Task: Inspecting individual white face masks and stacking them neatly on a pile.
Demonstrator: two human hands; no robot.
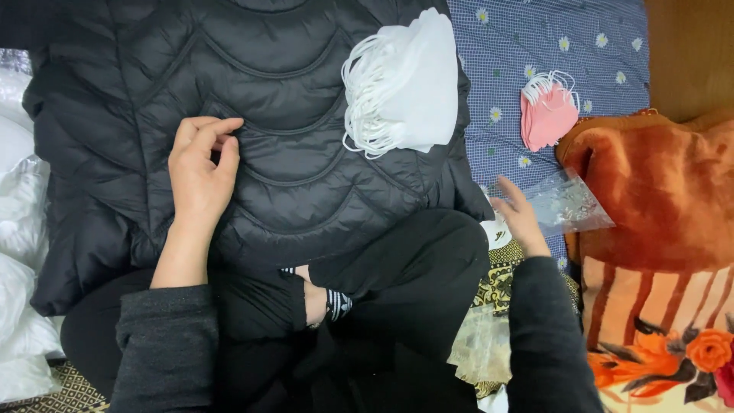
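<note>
My left hand point(200, 170) rests on a black quilted jacket point(229, 92) spread in front of me, with thumb and fingertips pinched together at a seam and nothing clearly held. A stack of white face masks point(409, 84) lies on the jacket's right part. My right hand point(521, 218) reaches right and touches a clear plastic bag point(569, 200) lying on the blue flowered sheet point(527, 46). A small stack of pink masks point(547, 113) sits beyond that bag. My crossed legs in black trousers point(405, 283) are below the jacket.
An orange and brown blanket with a flower pattern point(657, 229) is heaped at the right. White plastic-wrapped bundles point(19, 229) line the left edge. Another clear bag point(482, 344) lies by my right knee. A wooden surface point(688, 53) shows at the top right.
</note>
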